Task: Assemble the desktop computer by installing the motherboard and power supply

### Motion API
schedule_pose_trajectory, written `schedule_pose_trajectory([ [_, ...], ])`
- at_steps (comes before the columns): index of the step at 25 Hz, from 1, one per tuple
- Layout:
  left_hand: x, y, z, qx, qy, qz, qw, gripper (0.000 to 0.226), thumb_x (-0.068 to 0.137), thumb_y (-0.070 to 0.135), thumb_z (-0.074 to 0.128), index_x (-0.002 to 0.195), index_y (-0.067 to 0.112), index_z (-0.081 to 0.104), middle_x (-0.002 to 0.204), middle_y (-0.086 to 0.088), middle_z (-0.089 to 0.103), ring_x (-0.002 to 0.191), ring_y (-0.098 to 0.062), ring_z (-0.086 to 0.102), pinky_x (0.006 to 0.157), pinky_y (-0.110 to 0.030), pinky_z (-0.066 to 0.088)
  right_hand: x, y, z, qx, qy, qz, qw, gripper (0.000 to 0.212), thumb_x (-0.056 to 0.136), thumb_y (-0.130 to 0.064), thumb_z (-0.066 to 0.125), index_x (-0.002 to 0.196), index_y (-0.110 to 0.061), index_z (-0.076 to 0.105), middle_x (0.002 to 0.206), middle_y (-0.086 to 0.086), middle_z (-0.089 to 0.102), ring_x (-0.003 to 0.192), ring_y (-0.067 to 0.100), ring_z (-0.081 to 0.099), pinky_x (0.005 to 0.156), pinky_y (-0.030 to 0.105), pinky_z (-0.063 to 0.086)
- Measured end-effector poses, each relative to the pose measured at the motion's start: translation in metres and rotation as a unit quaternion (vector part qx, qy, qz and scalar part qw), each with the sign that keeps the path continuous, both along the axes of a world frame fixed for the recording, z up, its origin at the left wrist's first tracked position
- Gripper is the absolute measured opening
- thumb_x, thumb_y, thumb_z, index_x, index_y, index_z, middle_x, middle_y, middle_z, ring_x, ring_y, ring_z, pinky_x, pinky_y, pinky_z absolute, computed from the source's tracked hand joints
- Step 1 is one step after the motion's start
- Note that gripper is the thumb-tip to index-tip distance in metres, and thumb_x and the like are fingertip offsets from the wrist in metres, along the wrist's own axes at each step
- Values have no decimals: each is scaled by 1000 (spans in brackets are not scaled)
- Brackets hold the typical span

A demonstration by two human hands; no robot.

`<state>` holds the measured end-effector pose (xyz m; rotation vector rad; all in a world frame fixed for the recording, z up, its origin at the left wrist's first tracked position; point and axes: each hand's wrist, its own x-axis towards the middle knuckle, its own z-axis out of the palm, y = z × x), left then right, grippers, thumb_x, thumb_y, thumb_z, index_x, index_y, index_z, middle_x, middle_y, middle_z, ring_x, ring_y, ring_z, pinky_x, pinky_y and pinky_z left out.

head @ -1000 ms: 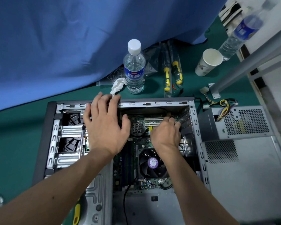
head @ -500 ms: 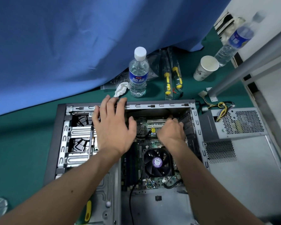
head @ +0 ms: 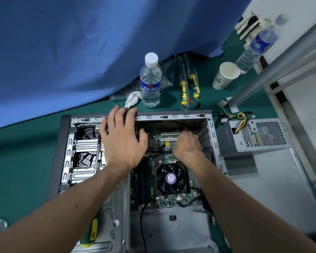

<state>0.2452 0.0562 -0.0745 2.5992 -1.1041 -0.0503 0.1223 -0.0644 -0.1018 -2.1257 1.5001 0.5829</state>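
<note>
Motherboard (head: 164, 148) lies flat inside the open computer case (head: 62, 152), its CPU fan (head: 171, 178) showing between the forearms. Left hand (head: 121, 141) rests spread, fingers straight, fingertips over the case's far rim, while right hand (head: 187, 147) reaches down by the expansion slots with fingers curled; what they grip cannot be told. Power supply (head: 254, 136) sits outside, just beside the case's right wall.
</note>
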Motion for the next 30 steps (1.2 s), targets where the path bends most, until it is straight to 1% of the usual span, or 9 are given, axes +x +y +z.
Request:
schedule_pose_trajectory([
  [3,-1,0,3,0,2,0,1000,58,83,41,43,139,24,43,144,-2,40,144,-19,18,115,-43,8,3,-3,5,30,-7,-26,999,56,92,-16,60,141,2,39,140,13,46,128,32,43,105,40,44],
  [7,-2,1,3,-8,3,-2,1000,59,83,40,43,139,23,44,143,-2,42,143,-20,20,115,-45,12,-5,-3,26,123,8,-10,992,77,95,-11,52,156,-4,5,161,15,17,144,38,24,118,44,28],
  [9,-1,1,4,-9,0,-3,1000,59,83,40,43,139,22,44,142,-3,43,143,-21,22,115,-46,13,-12,4,42,72,-39,51,995,60,95,-10,53,150,0,29,151,18,32,131,36,42,111,42,38],
  [11,-1,1,3,-5,-4,-3,1000,60,83,40,43,140,22,44,142,-4,43,143,-21,22,115,-47,14,-23,5,63,-69,-159,105,979,35,94,-10,53,128,-3,58,125,12,55,105,26,57,94,37,51],
  [14,-2,2,4,-3,-6,-4,1000,61,83,39,45,141,20,44,143,-6,43,143,-23,24,115,-47,15,-30,-22,83,-270,-253,126,920,31,94,-17,49,120,-9,63,111,7,56,103,21,51,88,36,48],
  [17,0,4,5,0,0,-15,1000,60,86,35,52,142,19,41,145,-9,40,143,-25,24,116,-48,14,-24,-48,74,-221,-172,141,950,37,103,-31,38,129,-10,54,126,10,50,118,26,43,99,41,41],
  [22,-7,4,13,-3,11,-21,1000,58,86,27,61,140,14,44,144,-14,37,141,-31,26,117,-50,17,-28,-45,48,-211,-160,150,952,43,105,-35,24,115,-9,58,111,11,56,104,28,46,88,44,40],
  [27,-38,-2,25,16,-53,-129,990,37,76,5,67,112,8,62,107,-12,55,94,-29,52,81,-41,41,-26,-48,46,-211,-173,136,952,44,105,-35,24,112,-9,59,106,11,56,101,29,47,86,46,41],
  [30,-78,-11,25,156,37,-162,974,35,77,9,67,111,12,59,104,-7,59,92,-28,58,73,-38,44,-26,-46,47,-216,-179,132,951,43,105,-35,25,112,-9,59,106,11,56,100,30,47,86,45,40],
])
